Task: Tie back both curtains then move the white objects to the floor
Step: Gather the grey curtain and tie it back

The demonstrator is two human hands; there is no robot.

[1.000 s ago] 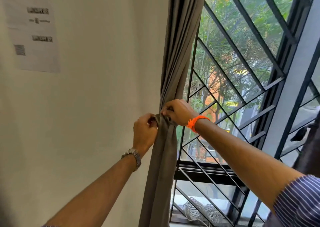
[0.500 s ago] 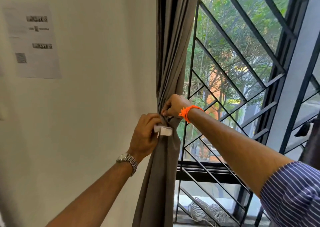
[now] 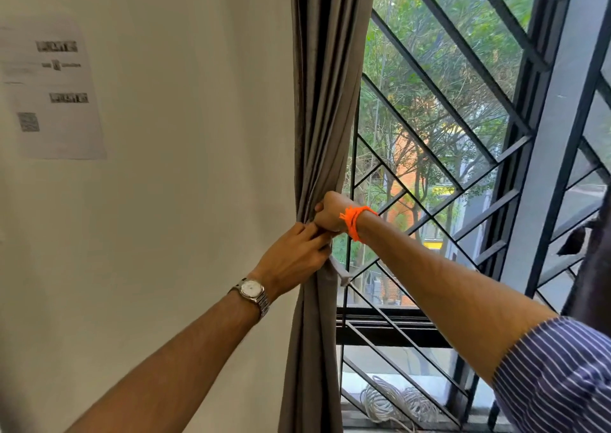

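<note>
A grey-brown curtain hangs bunched at the left edge of the window. A tie-back strap of the same cloth circles it at hand height, and the strap's pale end sticks out to the lower right. My left hand, with a metal watch on the wrist, presses on the gathered cloth and strap from the left. My right hand, with an orange thread band on the wrist, is closed on the strap at the curtain's right side. A second dark curtain's edge shows at the far right.
A black metal window grille covers the glass behind the curtain. White coiled cable lies on the sill outside, low down. A printed paper sheet is stuck on the cream wall to the left.
My left hand has shifted from pinching the strap's end to pressing flat on the bunched curtain. The strap's pale end now hangs loose down to the right. The view has swung left.
</note>
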